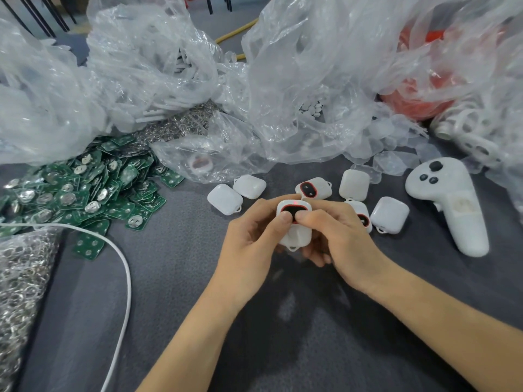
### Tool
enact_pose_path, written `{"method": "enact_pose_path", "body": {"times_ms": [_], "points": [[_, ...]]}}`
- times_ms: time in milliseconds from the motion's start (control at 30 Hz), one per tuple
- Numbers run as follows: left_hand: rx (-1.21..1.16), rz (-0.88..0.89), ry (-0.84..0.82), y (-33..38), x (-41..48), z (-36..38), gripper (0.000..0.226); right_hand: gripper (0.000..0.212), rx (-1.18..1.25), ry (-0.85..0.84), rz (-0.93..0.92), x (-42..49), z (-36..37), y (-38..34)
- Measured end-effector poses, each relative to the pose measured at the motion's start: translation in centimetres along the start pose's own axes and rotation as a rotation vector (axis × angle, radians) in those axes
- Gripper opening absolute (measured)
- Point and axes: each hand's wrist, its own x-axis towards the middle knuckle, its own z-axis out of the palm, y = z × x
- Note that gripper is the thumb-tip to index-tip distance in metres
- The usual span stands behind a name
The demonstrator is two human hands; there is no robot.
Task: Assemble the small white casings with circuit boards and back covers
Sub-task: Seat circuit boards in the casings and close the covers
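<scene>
dark grey worktop (175,292) is being crowded by clear bags (297,80) and green circuit boards (85,188). just above it, a small white casing (294,232) is being held in a closed grip by the left hand (252,239) and right hand (342,241), thumbs being pressed on its black button (294,214). it is being judged light, stiff, slippery; its side walls are being favoured for holding.

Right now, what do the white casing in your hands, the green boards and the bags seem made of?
The white casing looks like moulded plastic, smooth and slightly glossy. The green circuit boards are probably rigid laminate: flat, with a matte green coat and shiny metal discs. The bags seem thin clear plastic film: crinkled, see-through, catching glare.
</scene>
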Motion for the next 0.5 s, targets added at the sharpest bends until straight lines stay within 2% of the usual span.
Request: {"method": "enact_pose_path", "body": {"times_ms": [100,267,367,500], "points": [[0.040,-0.015,0.005,-0.09,0.00,-0.04,0.028,0.033,-0.020,0.012,-0.012,0.01,-0.14,0.00],[-0.069,0.045,-0.051,0.12,-0.15,0.24,0.026,0.025,0.048,-0.012,-0.011,-0.10,0.08,0.15],[0.036,0.091,-0.040,0.28,-0.18,0.39,0.027,0.025,0.047,0.007,-0.016,0.02,0.15,0.35],[0.075,0.050,0.004,0.16,-0.19,0.49,0.027,0.028,0.025,0.024,-0.006,0.08,0.00,0.38]]}}
